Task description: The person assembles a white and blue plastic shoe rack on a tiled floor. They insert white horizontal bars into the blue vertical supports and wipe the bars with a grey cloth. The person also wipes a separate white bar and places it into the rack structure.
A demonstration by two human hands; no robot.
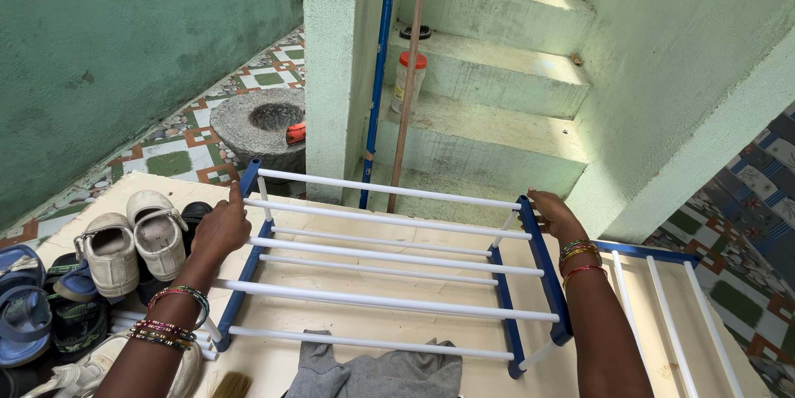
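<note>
Head view: left hand (222,228) grasps blue left side frame of shoe rack (389,261), right hand (553,216) grips blue right side frame. Rack stands on cream floor (331,348) below green stairs (497,75); shoes (132,245) just left, grey cloth (373,373) beneath front rods.

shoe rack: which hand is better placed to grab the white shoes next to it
Left. The left hand rests on the rack's left blue side rail, right beside the white shoes. The right hand grips the far rail, across the rack.
</note>
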